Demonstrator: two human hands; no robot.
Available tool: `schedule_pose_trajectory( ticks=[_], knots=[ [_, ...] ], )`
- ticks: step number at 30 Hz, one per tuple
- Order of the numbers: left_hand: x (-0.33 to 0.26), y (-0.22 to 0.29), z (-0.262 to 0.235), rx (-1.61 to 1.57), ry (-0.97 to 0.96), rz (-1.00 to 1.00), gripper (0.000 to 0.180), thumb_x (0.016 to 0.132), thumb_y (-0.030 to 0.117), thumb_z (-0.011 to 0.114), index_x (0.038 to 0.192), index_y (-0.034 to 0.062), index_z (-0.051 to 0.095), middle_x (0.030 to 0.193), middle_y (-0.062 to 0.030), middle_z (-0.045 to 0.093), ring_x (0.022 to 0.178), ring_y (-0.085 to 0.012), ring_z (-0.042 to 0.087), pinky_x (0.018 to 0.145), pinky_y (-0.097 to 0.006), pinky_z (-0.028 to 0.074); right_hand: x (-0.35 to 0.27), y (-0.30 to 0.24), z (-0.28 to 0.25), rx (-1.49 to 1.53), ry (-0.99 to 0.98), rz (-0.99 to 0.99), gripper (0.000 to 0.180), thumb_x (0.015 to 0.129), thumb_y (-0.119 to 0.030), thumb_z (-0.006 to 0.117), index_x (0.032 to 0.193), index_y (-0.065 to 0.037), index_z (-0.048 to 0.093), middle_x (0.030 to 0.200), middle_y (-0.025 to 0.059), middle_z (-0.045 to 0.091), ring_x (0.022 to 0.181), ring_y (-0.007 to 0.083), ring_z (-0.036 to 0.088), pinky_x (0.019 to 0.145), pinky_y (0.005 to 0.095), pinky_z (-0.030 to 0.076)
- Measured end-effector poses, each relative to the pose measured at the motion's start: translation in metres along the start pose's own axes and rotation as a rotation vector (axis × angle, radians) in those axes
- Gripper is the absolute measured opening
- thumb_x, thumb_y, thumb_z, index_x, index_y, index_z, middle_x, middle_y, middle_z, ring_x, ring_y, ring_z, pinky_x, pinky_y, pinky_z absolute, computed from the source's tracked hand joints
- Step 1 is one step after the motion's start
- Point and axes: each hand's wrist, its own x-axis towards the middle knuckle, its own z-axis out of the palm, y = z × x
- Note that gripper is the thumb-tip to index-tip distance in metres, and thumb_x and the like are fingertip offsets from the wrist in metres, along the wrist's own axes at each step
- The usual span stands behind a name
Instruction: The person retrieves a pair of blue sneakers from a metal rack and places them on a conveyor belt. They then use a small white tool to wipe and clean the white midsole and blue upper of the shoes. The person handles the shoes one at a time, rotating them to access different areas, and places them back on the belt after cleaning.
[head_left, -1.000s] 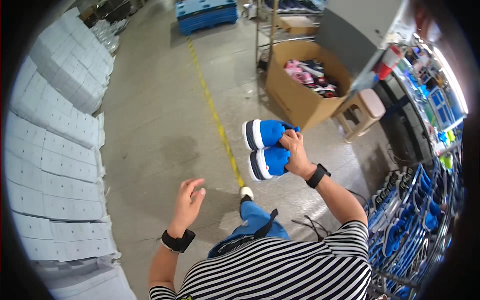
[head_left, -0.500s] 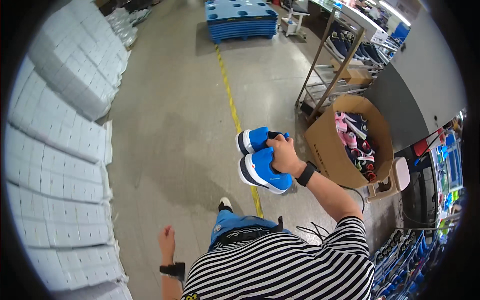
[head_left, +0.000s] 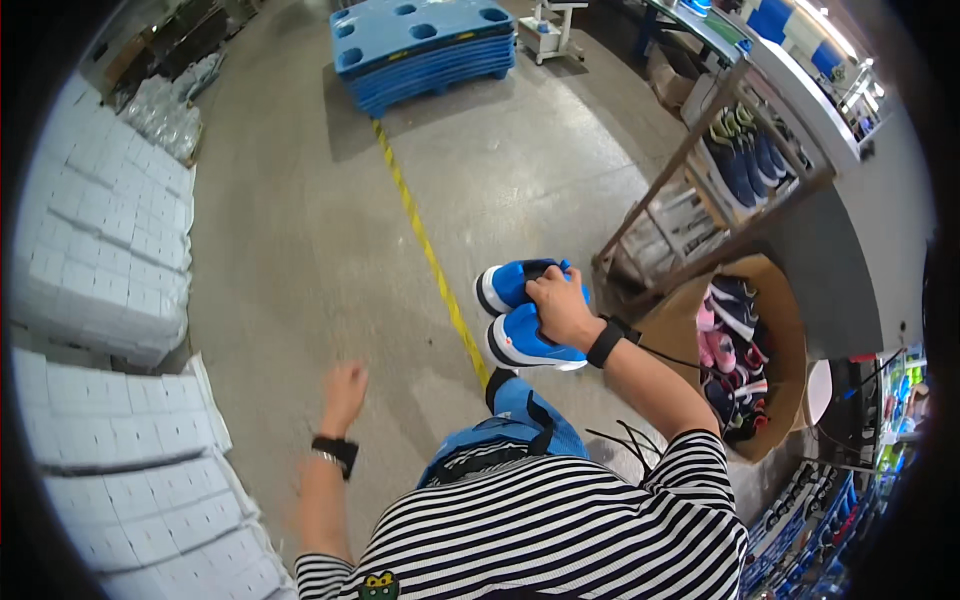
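Observation:
A pair of blue sneakers [head_left: 535,328] with white soles and dark bands hangs side by side in front of me. My right hand [head_left: 562,308] grips both by their collars, its fingers hooked into the shoe openings and partly hidden there. Off to the left, away from the shoes, my left hand [head_left: 345,395] hangs over the floor. It appears to hold nothing, but motion smears its fingers. Both wrists wear black bands.
White stacked boxes [head_left: 110,400] line the left side. Ahead is a stack of blue pallets [head_left: 425,55], reached by a yellow-black floor line [head_left: 425,245]. On the right stand a metal rack [head_left: 665,190] with dark shoes and a cardboard box [head_left: 785,345] of assorted shoes.
The pallets, rack and cardboard box sit nearer and lower in view as I move forward. My left hand has swung upward and forward. The sneakers stay in my right hand.

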Motion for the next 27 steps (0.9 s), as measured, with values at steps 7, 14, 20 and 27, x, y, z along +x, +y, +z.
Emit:
schedule_pose_trajectory(
  ticks=[7,14,20,27],
  knots=[
    [0.053,-0.131,0.087,0.524,-1.070,-0.192,0.043,0.094,0.024,0.037,0.131,0.0041,0.048,0.136,-0.0194,0.045,0.126,-0.0308,0.043,0.105,-0.044,0.033,0.249,0.140,-0.034,0.114,-0.004,-0.008,0.019,0.065,-0.007,0.060,0.084,-0.010,0.057,0.085,0.0058,0.061,0.101,0.0265,0.052,0.092,0.0556,0.033],
    [0.441,0.036,-0.006,0.738,-1.095,-0.134,0.049,0.095,0.024,0.041,0.141,0.0089,0.035,0.147,-0.0133,0.032,0.135,-0.0301,0.032,0.110,-0.044,0.027,0.435,0.323,-0.060,0.132,0.032,0.150,0.018,0.067,-0.005,0.061,0.084,-0.010,0.059,0.086,0.0041,0.061,0.101,0.0258,0.051,0.096,0.0550,0.031],
    [0.962,0.199,-0.093,0.023,0.029,0.192,0.022,0.088,0.018,0.051,0.086,-0.0017,0.059,0.085,-0.0197,0.063,0.084,-0.0292,0.062,0.069,-0.042,0.046,0.555,0.480,-0.141,0.206,0.183,0.280,0.022,0.064,-0.003,0.060,0.085,-0.011,0.056,0.087,0.0022,0.059,0.101,0.0256,0.051,0.096,0.0552,0.030],
    [1.188,0.529,-0.061,-0.315,-0.152,0.596,0.025,0.086,0.017,0.057,0.105,0.0016,0.062,0.101,-0.0145,0.065,0.093,-0.0258,0.062,0.080,-0.034,0.048,0.704,0.706,-0.169,0.200,0.154,0.297,0.020,0.065,-0.006,0.059,0.084,-0.012,0.056,0.082,0.0062,0.055,0.099,0.0265,0.051,0.096,0.0548,0.030]
  ],
)
